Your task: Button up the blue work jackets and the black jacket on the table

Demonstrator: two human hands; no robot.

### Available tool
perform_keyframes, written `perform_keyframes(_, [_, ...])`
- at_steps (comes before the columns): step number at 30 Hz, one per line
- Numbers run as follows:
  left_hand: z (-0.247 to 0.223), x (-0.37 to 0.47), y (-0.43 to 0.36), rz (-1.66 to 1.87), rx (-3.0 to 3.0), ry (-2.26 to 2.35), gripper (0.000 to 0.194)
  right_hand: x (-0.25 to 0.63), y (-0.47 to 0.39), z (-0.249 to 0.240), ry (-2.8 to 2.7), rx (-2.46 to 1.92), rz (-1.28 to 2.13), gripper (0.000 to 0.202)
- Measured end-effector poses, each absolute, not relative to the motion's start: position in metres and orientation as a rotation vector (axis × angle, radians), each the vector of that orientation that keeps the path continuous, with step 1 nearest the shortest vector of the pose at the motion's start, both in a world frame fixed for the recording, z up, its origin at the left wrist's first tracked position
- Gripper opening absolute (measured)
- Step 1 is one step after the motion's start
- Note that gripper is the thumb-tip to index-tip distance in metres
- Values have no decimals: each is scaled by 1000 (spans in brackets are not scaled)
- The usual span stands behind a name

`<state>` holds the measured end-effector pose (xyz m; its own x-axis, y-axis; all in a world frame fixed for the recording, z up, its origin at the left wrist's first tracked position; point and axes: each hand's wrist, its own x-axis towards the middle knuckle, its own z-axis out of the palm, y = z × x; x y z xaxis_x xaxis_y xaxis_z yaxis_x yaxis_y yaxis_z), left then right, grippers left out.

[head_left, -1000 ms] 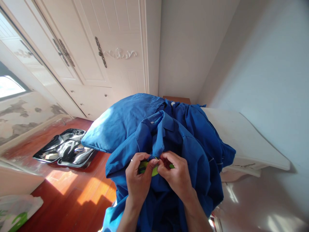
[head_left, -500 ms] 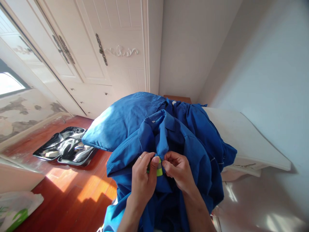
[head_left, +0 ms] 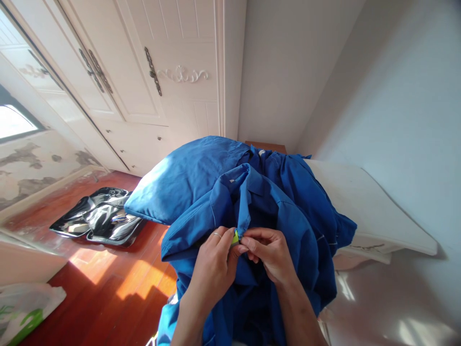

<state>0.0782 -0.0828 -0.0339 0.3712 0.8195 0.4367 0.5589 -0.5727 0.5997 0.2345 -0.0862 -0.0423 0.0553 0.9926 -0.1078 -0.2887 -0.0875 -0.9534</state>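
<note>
A blue jacket point(head_left: 291, 221) with a collar and a yellow-green strip point(head_left: 235, 238) lies spread before me, its collar pointing away. My left hand point(head_left: 216, 259) is closed on the jacket's front edge at that strip, thumb and fingers pinching it. Close beside it, my right hand point(head_left: 268, 252) pinches the same front edge just below the collar tip. The fingertips of both hands nearly meet. What lies between them, a fastener or only cloth, is too small to make out.
Behind the jacket rests a plump blue cushion-like bundle point(head_left: 190, 178). A white tabletop point(head_left: 345, 192) stands at the right by the wall. An open black case point(head_left: 111, 218) sits on the red wooden floor point(head_left: 118, 278). White wardrobe doors point(head_left: 137, 96) rise behind; a plastic bag point(head_left: 29, 307) is lower left.
My left hand has turned and folded over the yellow-green strip, so less of it shows. Its thumb has moved down and closer to my right fingers. My right hand keeps pinching the edge.
</note>
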Motion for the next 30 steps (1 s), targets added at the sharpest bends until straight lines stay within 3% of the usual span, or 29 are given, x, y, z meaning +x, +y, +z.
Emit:
perform_keyframes(15, [-47,90,-81,1482,1933,1082,20,216,-86,-40,-891,-1059,1200,19])
perform_keyframes(23, [-50,86,-80,1478,1870,1107,30,218,-87,-37,-944,-1080,1266,23])
perform_keyframes(30, [-46,81,-77,1346,1977,1051,25,227,-96,-30,-1048,-1102,1227,30])
